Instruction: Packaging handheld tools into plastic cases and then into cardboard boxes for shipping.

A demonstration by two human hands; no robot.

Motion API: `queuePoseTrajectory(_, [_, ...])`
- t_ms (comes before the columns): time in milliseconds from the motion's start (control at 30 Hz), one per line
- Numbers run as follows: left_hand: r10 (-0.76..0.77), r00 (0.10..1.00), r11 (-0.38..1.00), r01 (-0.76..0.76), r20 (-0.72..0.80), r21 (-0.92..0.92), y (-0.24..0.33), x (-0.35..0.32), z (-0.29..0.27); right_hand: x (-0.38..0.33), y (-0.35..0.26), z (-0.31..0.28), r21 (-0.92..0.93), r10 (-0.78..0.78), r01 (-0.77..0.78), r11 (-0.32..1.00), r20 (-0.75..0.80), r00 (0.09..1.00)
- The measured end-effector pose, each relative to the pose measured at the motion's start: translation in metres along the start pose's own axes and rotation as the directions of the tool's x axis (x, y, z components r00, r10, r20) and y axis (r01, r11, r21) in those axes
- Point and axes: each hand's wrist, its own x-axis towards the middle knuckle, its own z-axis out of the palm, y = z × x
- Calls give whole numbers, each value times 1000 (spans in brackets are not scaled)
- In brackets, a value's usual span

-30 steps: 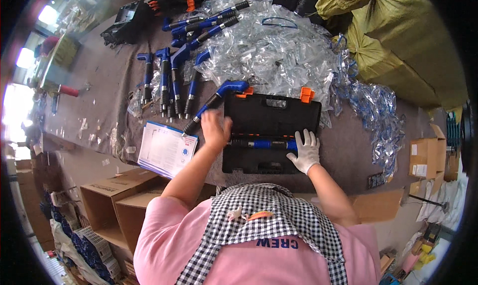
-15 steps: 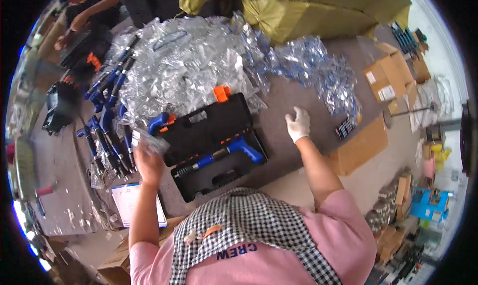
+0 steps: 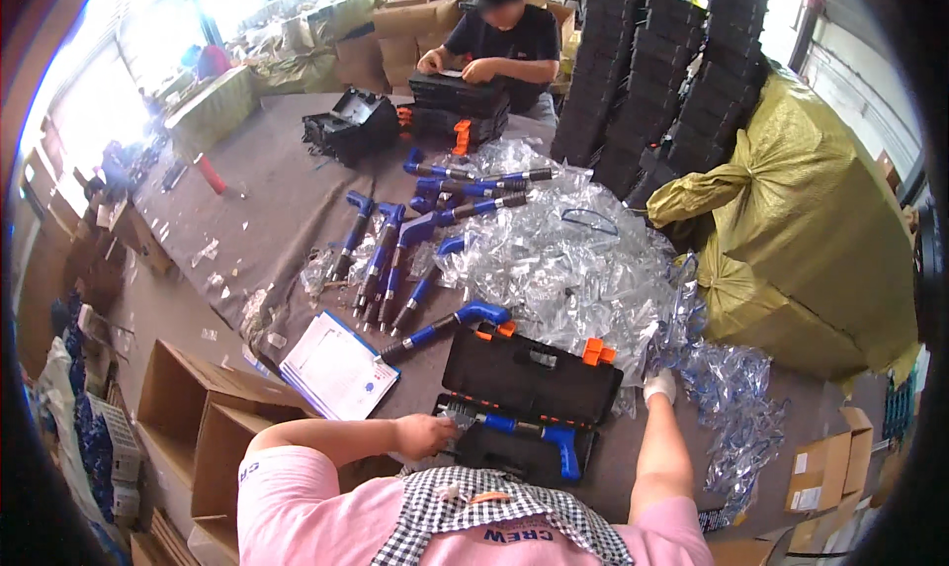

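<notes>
An open black hard case [image 3: 534, 376] lies in front of me, its lid tilted back with an orange latch [image 3: 597, 352] on the rim. In its lower half rests a blue-and-black pistol-grip tool [image 3: 561, 449]. My left hand [image 3: 425, 435], bare, is closed on a small clear plastic bag [image 3: 459, 416] at the case's left end; the bag's contents cannot be made out. My right hand [image 3: 660, 386], in a white glove, is at the edge of the blue-edged clear bags [image 3: 682, 331], right of the lid; its fingertips are hard to make out. Another such tool [image 3: 440, 329] lies behind the case.
A large heap of clear plastic bags [image 3: 563, 250] spreads behind the case. Several blue tools [image 3: 386, 250] lie left of it, near papers [image 3: 341, 368]. Tall stacks of black cases [image 3: 633, 82] and yellow sacks [image 3: 801, 230] stand behind; a person [image 3: 504, 42] works across the table.
The view has swung up, showing more of the far side. My left hand has brought the small bag to the case's left end. My gloved right hand has reached the clear bags.
</notes>
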Motion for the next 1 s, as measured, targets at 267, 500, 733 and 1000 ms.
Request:
queuePoseTrajectory(267, [-425, 885, 900, 435, -190, 15, 32, 6, -42, 35, 115, 17, -601, -24, 290, 744, 410, 912])
queuePoseTrajectory(500, [-602, 781, 768, 623, -164, 146, 29, 39, 8, -31, 123, -13, 730, 109, -679, 80, 670, 734])
queuePoseTrajectory(733, [-573, 737, 812, 569, -357, -129, 18, 58, 5, -192, 89, 5, 651, -51, 215, 728, -260, 964])
queuePoseTrajectory(1000, [-599, 697, 789, 596, -394, -145, 29, 26, 28, -259, -33, 27, 198, -934, 923, 330, -71, 349])
